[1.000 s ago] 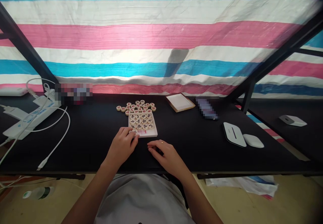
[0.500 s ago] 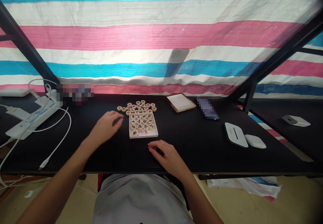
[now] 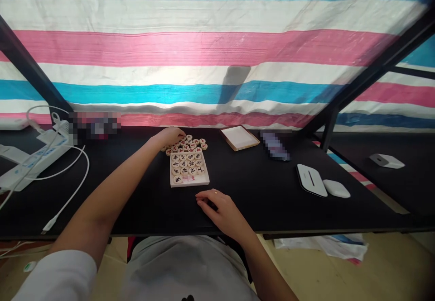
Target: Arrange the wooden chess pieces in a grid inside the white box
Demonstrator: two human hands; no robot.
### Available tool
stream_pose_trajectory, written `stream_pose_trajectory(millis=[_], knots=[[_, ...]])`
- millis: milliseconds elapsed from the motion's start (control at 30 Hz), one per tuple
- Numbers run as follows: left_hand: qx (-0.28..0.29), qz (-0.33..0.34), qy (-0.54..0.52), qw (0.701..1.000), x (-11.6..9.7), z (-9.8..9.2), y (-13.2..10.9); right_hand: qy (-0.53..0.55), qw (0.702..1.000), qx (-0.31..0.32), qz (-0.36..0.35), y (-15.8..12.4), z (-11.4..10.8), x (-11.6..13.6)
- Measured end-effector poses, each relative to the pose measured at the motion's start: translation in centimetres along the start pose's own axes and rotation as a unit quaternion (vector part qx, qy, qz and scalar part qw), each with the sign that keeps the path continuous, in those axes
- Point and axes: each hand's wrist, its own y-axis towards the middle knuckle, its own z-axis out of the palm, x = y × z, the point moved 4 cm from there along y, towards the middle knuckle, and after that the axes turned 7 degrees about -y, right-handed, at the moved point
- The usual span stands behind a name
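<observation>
My left hand (image 3: 171, 136) reaches over the far side of a loose group of round Chinese chess pieces (image 3: 185, 148). Its fingers are drawn together at a piece on the group's far edge, which they mostly cover. Most of the loose pieces that show carry red characters. Just nearer to me is a shallow white box (image 3: 190, 183) holding rows of pieces with black characters; a single piece (image 3: 177, 179) lies at the left of its front row. My right hand (image 3: 217, 206) rests on the table to the right of the box's front, loosely bent, thumb apart, holding nothing.
A box lid (image 3: 239, 137) lies behind and right of the pieces, beside a blurred-out phone (image 3: 275, 146). Farther right are a white flat device (image 3: 311, 180) and a rounded white case (image 3: 336, 188). A power strip (image 3: 34, 160) with white cables occupies the left.
My left hand has moved forward and right, from beside the box to the far edge of the loose pieces, and its fingers have closed there. My right hand has stayed in place.
</observation>
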Motion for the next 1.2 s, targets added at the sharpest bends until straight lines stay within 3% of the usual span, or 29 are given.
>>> stream_pose_trajectory(millis=[167,433,800,967,1200], knots=[[0.018,-0.018,-0.019,0.999,1.0,0.4,1.2,0.002,1.000,0.001,-0.001,0.0,0.0,-0.1],[0.047,-0.030,-0.044,0.997,1.9,0.4,1.2,0.008,1.000,0.003,0.003,0.0,0.0,-0.1],[0.073,-0.051,-0.066,0.994,1.6,0.3,1.3,0.005,1.000,0.005,0.009,0.0,0.0,-0.1],[0.044,-0.063,-0.095,0.993,1.4,0.0,1.1,0.008,1.000,0.004,0.007,-0.1,0.0,-0.2],[-0.043,-0.066,-0.072,0.994,0.8,-1.3,0.4,0.009,1.000,0.007,0.009,-0.1,-0.1,-0.1]])
